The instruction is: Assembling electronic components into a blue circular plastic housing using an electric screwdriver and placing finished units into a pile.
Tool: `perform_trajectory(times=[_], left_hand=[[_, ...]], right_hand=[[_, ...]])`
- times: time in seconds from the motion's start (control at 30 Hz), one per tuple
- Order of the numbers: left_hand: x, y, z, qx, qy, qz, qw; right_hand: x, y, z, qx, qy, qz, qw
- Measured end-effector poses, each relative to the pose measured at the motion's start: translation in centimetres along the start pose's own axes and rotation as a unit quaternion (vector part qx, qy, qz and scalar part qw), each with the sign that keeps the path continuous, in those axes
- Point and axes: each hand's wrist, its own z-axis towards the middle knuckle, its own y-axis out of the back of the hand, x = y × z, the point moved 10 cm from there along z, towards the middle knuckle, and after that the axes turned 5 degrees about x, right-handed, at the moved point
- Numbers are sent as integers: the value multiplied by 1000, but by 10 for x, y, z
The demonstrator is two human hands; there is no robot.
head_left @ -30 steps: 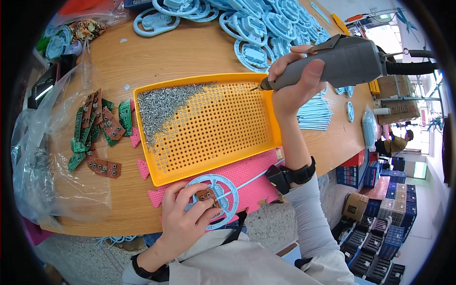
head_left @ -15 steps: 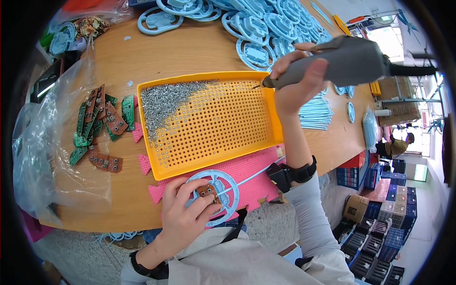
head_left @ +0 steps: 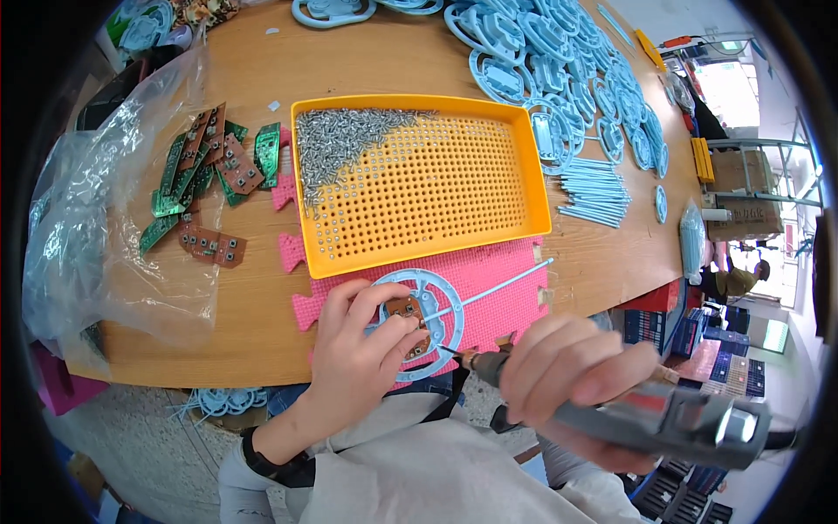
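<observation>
My left hand [head_left: 360,342] presses a small brown circuit board [head_left: 405,307] into a light-blue round plastic frame [head_left: 449,293] at the table's near edge. Its fingers are curled over the board and the frame's left side. A thin blue rod [head_left: 506,286] runs from the frame toward the right. My right hand [head_left: 567,367] is wrapped round a grey electric screwdriver [head_left: 668,424]. The driver's bit points left, its tip at the frame's lower right rim; whether a screw sits on it is too small to tell. Partly under the frame lies a pink foam mat [head_left: 493,306].
Beyond the frame stands a yellow perforated tray [head_left: 419,253] with loose screws [head_left: 336,144] heaped at its far left. Green and brown circuit boards [head_left: 209,166] and a clear plastic bag [head_left: 87,227] lie left. Blue frames [head_left: 559,52] pile up far right, near a bundle of blue rods [head_left: 594,192].
My right hand has brought the screwdriver from the tray's far right corner down to the blue frame. My left hand keeps its hold on the board and frame. The whole view has shifted.
</observation>
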Motion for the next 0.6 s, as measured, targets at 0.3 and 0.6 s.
perform_trajectory(times=[0.3,0.6], left_hand=[[0,4,-2,-16,-1,-5,1000],[-3,4,-1,-17,-12,11,1000]], right_hand=[[-12,-18,-25,30,-1,25,999],[-11,-32,-28,56,1,-46,997]])
